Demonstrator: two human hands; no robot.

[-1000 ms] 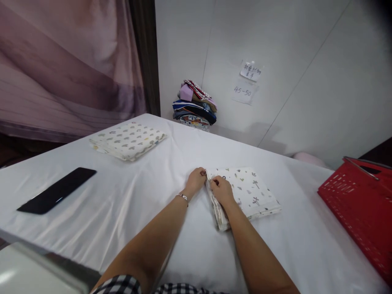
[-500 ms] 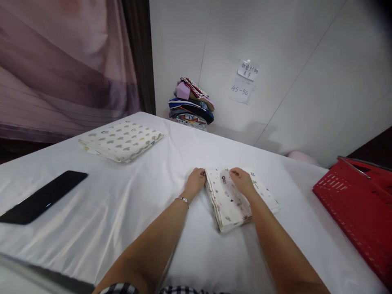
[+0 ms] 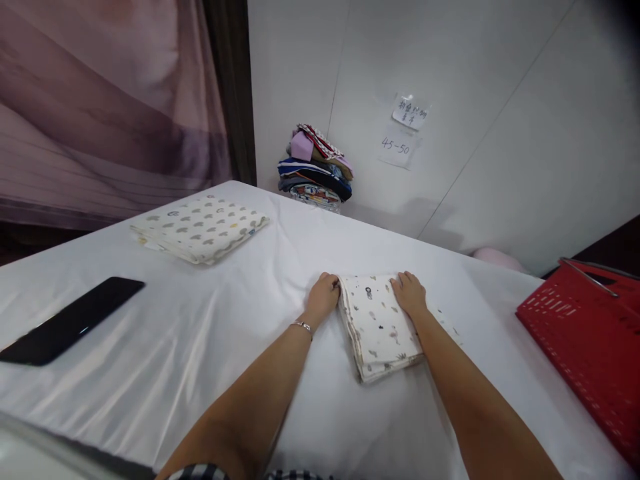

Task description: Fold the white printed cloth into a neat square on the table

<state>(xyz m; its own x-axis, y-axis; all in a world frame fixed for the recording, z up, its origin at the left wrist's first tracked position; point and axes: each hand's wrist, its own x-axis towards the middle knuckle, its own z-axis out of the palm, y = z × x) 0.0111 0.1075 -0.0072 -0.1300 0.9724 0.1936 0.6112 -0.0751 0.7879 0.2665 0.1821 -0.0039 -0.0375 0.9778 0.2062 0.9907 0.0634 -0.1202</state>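
Note:
A white cloth (image 3: 380,327) with small plant and dot prints lies folded in layers on the white-covered table. My left hand (image 3: 323,297) is closed on its far left corner, with the fingertips partly hidden by the fold. Spread over the far right part of the top layer, my right hand (image 3: 411,293) rests with its fingers stretched out and lying on the fabric. Part of the cloth's right side is hidden beneath my right forearm.
Another folded cloth (image 3: 205,230) with grey prints lies at the far left. A black phone-like slab (image 3: 75,320) is at the left. On the right stands a red perforated basket (image 3: 580,340). Beyond the table are stacked folded fabrics (image 3: 315,167) and paper signs (image 3: 400,147) on the wall.
My right hand has moved right across the cloth and its fingers have straightened. The top layer now lies flatter, turned over to the right. My left hand stays at the corner.

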